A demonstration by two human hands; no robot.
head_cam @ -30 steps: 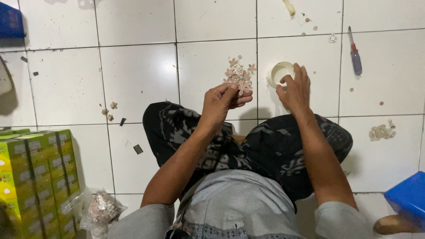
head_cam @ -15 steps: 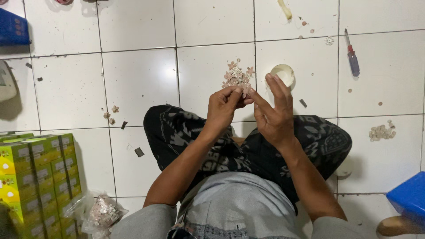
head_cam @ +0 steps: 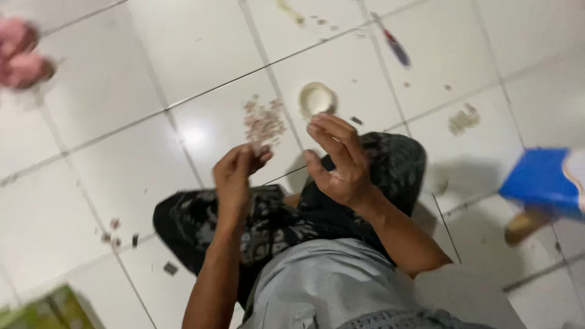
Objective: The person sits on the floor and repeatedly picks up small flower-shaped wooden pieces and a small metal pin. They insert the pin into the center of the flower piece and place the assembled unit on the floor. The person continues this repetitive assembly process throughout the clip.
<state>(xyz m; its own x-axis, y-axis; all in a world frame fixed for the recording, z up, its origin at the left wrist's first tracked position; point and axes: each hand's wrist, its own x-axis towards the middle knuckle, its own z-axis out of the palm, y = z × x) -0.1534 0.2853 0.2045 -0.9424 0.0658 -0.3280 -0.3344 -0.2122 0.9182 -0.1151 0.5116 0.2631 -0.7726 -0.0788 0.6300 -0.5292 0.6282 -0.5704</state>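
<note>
I sit cross-legged on a white tiled floor, and the view is blurred and tilted. My left hand (head_cam: 239, 172) is raised over my knee with its fingers curled together near a pile of small pinkish pieces (head_cam: 264, 120); whether it holds one I cannot tell. My right hand (head_cam: 339, 159) is lifted beside it, palm toward me, fingers spread and nothing visible in them. A small round whitish cup (head_cam: 317, 98) stands on the floor just beyond my right fingertips.
A screwdriver with a red and blue handle (head_cam: 396, 47) lies at the far right. A second small heap of pieces (head_cam: 462, 118) is right of it. A blue box (head_cam: 544, 181) sits at the right edge, green boxes (head_cam: 42, 309) at bottom left, pink objects (head_cam: 21, 52) at top left.
The camera has swung and tilted, blurring the scene. My right hand has come back from the whitish cup toward my left hand and opened its fingers.
</note>
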